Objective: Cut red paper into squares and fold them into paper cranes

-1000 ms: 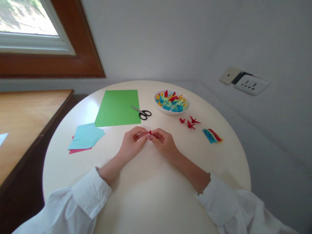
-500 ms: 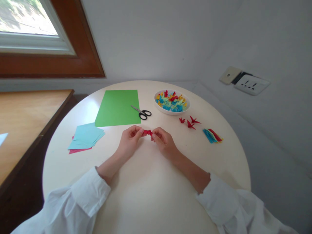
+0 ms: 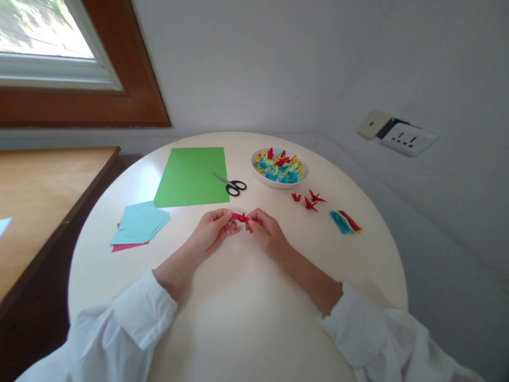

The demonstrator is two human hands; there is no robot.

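You have the red folded strip [image 3: 238, 217] stretched between your two hands, over the middle of the desk [image 3: 242, 323] and on the near side of the scissors [image 3: 233, 187]. Its long axis runs across you from left to right, dipping slightly toward the right. The flat, band-like end points to your left hand [image 3: 210, 228], where thumb and forefinger pinch it; that hand's other fingers curl loosely below, apart from the paper. The bunched end lies to the right, close against your right hand [image 3: 267, 233], whose thumb and fingertips are closed on it, and a small tip there sticks upward. So the strip bridges the gap between the two pinches, with neither hand nearer overall, though the folded part sits nearer the right fingers and the smooth part nearer the left. Whether your hands rest on the desk, you cannot tell from this view. Three red paper cranes [image 3: 310, 204] lie to the right, beyond your right hand, between the bowl [image 3: 280, 185] and the coloured strips [image 3: 345, 222].
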